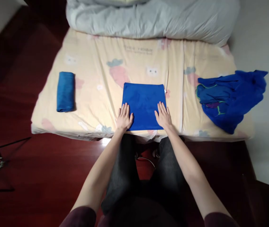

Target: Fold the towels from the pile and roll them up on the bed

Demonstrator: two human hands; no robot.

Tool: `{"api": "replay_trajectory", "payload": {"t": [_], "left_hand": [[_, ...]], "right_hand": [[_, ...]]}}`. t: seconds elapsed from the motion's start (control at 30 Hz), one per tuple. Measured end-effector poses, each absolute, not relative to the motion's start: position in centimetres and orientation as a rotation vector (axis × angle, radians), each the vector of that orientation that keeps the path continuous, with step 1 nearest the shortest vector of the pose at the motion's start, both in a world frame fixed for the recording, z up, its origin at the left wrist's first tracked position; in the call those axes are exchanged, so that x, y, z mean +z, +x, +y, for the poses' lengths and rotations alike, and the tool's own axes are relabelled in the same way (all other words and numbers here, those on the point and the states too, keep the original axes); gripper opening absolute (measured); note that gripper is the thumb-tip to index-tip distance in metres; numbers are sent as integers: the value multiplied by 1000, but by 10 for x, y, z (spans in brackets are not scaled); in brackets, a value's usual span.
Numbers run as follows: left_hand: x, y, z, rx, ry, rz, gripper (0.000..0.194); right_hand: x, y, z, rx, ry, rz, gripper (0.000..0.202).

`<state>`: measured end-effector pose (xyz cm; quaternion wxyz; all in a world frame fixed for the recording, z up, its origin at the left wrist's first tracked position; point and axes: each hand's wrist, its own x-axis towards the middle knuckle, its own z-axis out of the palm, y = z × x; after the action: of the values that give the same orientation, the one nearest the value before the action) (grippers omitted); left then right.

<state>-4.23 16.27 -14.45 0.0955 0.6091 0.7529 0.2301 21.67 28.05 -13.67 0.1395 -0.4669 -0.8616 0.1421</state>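
A blue cloth folded into a flat, near-square shape (144,102) lies on the bed in front of me, with a small white tag at its right edge. My left hand (124,118) rests flat across its left edge, fingers stretched forward and thumb apart. Over on the right edge, my right hand (163,116) presses down in the same way, palm down and fingers extended. Neither hand grips the cloth.
A rolled blue cloth (65,91) lies on the left of the patterned bed sheet (89,85). To the right is a crumpled blue garment (234,94) with green trim. A grey quilt (148,20) is bunched at the back. Black stand legs (0,164) stand on the floor at left.
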Motion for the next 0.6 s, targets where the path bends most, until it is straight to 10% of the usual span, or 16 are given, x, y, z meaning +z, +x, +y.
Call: {"api": "replay_trajectory", "payload": {"t": [0.6], "left_hand": [[-135,-11,30,660,1638,2340,57]], "right_hand": [[-129,315,174,508,-1427,-2129,46]]}}
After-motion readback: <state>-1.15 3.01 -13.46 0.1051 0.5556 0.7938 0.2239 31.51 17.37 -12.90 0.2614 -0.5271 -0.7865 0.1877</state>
